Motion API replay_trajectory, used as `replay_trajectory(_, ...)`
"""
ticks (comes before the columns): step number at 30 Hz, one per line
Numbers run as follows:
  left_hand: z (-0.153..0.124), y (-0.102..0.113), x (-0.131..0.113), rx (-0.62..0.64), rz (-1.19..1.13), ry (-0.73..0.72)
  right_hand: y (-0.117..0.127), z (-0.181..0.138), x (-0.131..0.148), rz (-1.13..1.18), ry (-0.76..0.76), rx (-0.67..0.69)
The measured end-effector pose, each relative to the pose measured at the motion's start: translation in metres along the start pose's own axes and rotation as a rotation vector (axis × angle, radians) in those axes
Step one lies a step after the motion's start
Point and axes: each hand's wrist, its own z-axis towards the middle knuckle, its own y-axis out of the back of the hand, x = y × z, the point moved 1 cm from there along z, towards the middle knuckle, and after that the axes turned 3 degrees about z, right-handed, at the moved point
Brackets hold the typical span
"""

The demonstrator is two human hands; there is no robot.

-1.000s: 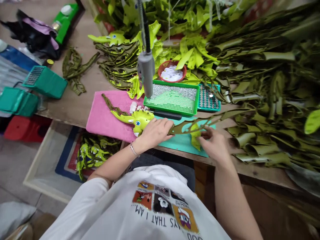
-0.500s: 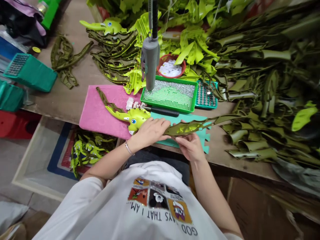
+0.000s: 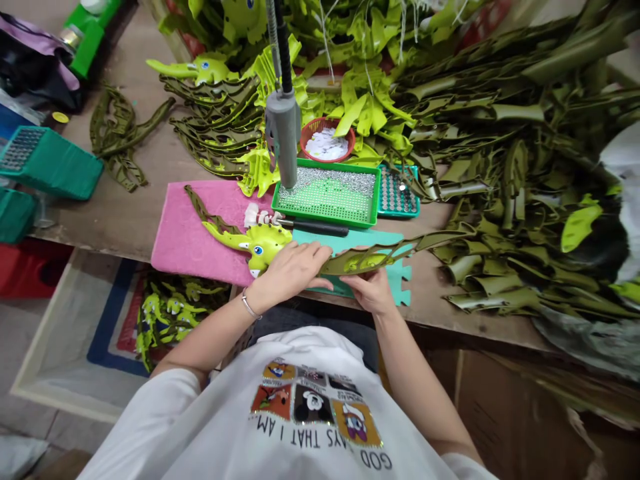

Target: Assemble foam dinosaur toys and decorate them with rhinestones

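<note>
Two hands work at the surface's (image 3: 125,207) near edge. The left hand (image 3: 291,268) lies palm-down, grip apart, against one lime dinosaur head (image 3: 260,241) on the pink mat (image 3: 190,233). The right hand (image 3: 373,291) has its grip clamped on one olive strip (image 3: 395,252) above the teal mat (image 3: 397,275). The shirt (image 3: 280,427) print reads "THAT I AM" and "GOD".

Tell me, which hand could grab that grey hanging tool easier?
Probably the left. The left hand lies closest to the grey tool, by the dinosaur head. The right hand is farther over, fingers under the olive strip.
</note>
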Motion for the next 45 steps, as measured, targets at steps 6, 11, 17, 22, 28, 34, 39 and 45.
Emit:
replay_trajectory(6,0.004,0.002,-0.003,0.063,0.014,0.019,0.001,0.001,-0.006,0.05,-0.028,-0.016)
replay_trajectory(11,0.005,0.001,-0.003,0.062,0.011,0.031,0.004,0.002,-0.008,0.04,-0.031,-0.027)
replay_trajectory(17,0.005,-0.002,-0.003,0.051,-0.002,-0.001,0.006,0.003,-0.005,0.054,-0.064,-0.014)
replay_trajectory(22,0.005,-0.001,-0.003,0.03,-0.007,0.003,0.007,0.003,-0.007,0.058,-0.113,-0.017)
replay_trajectory(28,0.005,0.001,-0.004,0.018,-0.003,0.0,0.007,0.003,-0.008,0.058,-0.127,-0.005)
replay_trajectory(34,0.004,0.001,-0.005,0.014,0.029,0.021,0.012,0.003,-0.002,0.098,-0.097,-0.048)
replay_trajectory(39,0.007,0.0,-0.008,0.087,0.073,0.046,0.009,0.0,-0.002,0.139,-0.101,-0.061)
replay_trajectory(45,0.01,-0.003,-0.009,0.105,0.074,0.042,0.01,-0.001,-0.007,0.111,-0.114,-0.041)
